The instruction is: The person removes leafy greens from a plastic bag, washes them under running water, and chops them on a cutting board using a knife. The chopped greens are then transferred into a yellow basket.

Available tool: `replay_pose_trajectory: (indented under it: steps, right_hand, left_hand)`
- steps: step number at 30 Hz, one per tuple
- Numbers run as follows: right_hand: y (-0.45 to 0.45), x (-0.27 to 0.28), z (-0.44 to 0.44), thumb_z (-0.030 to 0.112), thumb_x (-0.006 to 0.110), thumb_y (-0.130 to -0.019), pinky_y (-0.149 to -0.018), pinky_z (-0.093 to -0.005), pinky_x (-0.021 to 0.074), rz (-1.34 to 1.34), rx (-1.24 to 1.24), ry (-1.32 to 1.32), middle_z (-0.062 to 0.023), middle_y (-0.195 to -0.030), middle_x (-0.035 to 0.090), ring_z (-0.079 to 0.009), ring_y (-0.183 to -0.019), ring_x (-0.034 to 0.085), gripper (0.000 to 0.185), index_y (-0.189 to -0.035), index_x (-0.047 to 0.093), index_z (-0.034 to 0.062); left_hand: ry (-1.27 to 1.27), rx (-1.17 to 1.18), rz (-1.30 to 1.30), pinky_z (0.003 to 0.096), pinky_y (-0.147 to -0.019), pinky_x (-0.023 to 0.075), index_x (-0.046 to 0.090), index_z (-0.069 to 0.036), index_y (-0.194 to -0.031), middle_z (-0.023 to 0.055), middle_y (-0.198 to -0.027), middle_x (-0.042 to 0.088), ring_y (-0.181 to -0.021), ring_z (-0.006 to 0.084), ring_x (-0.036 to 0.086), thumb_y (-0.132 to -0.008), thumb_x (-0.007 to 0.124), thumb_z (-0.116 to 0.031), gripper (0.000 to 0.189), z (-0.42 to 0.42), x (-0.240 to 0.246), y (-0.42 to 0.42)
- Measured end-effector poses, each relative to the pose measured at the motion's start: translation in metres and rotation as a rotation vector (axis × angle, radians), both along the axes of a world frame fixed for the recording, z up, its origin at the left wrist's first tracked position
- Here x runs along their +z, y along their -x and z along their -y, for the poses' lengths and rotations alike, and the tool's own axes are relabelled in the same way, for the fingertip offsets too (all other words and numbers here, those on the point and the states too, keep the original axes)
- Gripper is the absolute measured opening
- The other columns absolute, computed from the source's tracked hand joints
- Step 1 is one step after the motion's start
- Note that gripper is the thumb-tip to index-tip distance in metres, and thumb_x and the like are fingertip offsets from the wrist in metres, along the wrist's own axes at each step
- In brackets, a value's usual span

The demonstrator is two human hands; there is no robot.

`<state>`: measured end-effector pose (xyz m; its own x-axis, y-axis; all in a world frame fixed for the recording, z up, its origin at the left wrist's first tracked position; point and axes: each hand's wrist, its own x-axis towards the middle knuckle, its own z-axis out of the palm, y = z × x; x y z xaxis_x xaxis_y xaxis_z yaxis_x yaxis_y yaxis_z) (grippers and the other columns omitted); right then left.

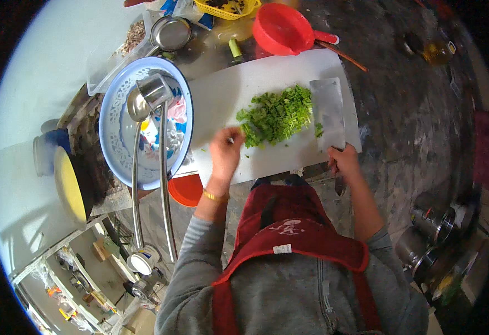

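Chopped green herbs (280, 113) lie in a heap on a white cutting board (223, 96). My left hand (226, 146) is at the heap's left edge, its fingers bent and near the leaves; whether it pinches a leaf cannot be told. My right hand (344, 159) grips the handle of a cleaver at the board's near right corner. The wide cleaver blade (330, 113) lies flat over the board, right of the heap, with a small bit of herb on it.
An enamel basin (114, 121) holding a long-handled ladle (137, 146) and dipper (165, 167) stands left of the board. Beyond the board are a red plastic scoop (284, 29), a cut green stalk (235, 48), a metal pan (171, 33) and a yellow basket (227, 12).
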<state>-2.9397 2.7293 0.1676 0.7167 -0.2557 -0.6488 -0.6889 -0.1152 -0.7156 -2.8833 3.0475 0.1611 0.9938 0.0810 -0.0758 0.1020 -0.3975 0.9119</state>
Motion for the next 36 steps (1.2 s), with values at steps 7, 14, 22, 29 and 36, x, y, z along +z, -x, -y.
replay_pose_trajectory:
  steps: [7, 14, 22, 29, 36]
  right_hand:
    - [-0.016, -0.012, 0.038, 0.017, 0.060, -0.083, -0.032, -0.0301, 0.0384, 0.060, -0.071, -0.059, -0.0072, -0.054, 0.052, -0.0156, -0.035, 0.046, 0.018, -0.083, 0.054, 0.0003]
    - [-0.038, -0.009, 0.049, 0.018, 0.059, -0.083, -0.032, -0.0316, 0.0374, 0.005, -0.022, 0.135, -0.0090, -0.057, 0.054, -0.0169, -0.036, 0.047, 0.020, -0.080, 0.052, -0.0006]
    - [-0.055, -0.005, -0.019, 0.017, 0.059, -0.082, -0.037, -0.0325, 0.0423, 0.030, 0.230, 0.363, -0.0109, -0.062, 0.057, -0.0170, -0.038, 0.050, 0.018, -0.088, 0.056, 0.0000]
    - [-0.052, -0.010, -0.025, 0.016, 0.060, -0.082, -0.036, -0.0310, 0.0407, 0.019, 0.224, 0.034, -0.0109, -0.061, 0.057, -0.0182, -0.038, 0.050, 0.019, -0.088, 0.055, -0.0015]
    - [-0.044, -0.031, -0.008, 0.014, 0.063, -0.080, -0.038, -0.0320, 0.0407, -0.001, -0.050, -0.216, -0.0089, -0.058, 0.054, -0.0180, -0.041, 0.049, 0.019, -0.086, 0.053, -0.0008]
  left_hand:
    - [-0.370, -0.222, -0.456, 0.0397, -0.077, 0.0483, 0.060, -0.005, -0.108, 0.0159, -0.101, 0.062, -0.090, 0.0318, 0.060, -0.079, 0.060, -0.015, 0.031, -0.042, -0.079, 0.154]
    - [-0.740, -0.288, -0.824, 0.0409, -0.094, 0.0431, 0.060, -0.007, -0.114, 0.0126, -0.134, 0.046, -0.112, 0.0335, 0.052, -0.079, 0.058, -0.031, 0.042, -0.070, -0.144, 0.199]
    - [-0.758, -0.118, -0.523, 0.0400, -0.085, 0.0469, 0.070, -0.010, -0.086, 0.0084, -0.106, 0.064, -0.101, 0.0298, 0.058, -0.073, 0.063, -0.033, 0.027, -0.076, -0.137, 0.194]
    - [-0.576, -0.110, -0.645, 0.0415, -0.079, 0.0471, 0.068, -0.009, -0.074, 0.0123, -0.088, 0.065, -0.088, 0.0310, 0.060, -0.069, 0.069, -0.034, 0.026, -0.074, -0.118, 0.180]
    - [-0.543, -0.166, -0.653, 0.0413, -0.080, 0.0467, 0.068, -0.009, -0.083, 0.0139, -0.094, 0.064, -0.092, 0.0318, 0.059, -0.070, 0.068, -0.029, 0.024, -0.086, -0.125, 0.177]
